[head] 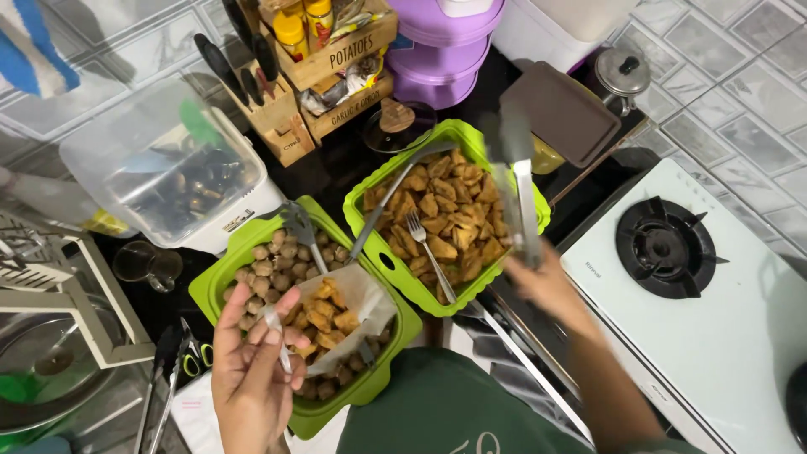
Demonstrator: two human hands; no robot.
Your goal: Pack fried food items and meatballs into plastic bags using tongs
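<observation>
Looking down from the head camera, two green baskets are seen side by side on a dark counter. The left hand (252,370) is held over the nearer green basket (220,277), its fingers drawn together and pinching the edge of a clear plastic bag (357,298) that lies open across that basket. Inside the bag a small heap of golden fried pieces (326,313) is gathered; beneath and around the bag the basket is filled with round brown balls (267,267). A slotted utensil (298,225) is propped at the basket's far rim.

The right hand (546,282) is blurred by motion, but it is closed around a pair of metal tongs (519,189), which are held upright over the right edge of the farther green basket (458,134); whether the tong tips are pressed together cannot be told. That basket is heaped with more golden fried pieces (445,214), and a fork (429,252) and a long-handled strainer (395,189) are rested among them.

To the right a white gas stove (723,336) with a black burner (664,246) is set. Behind the baskets a wooden rack (336,76), a knife block (269,105) and purple containers (437,50) are stood. At the left a clear lidded box (160,168) is placed.
</observation>
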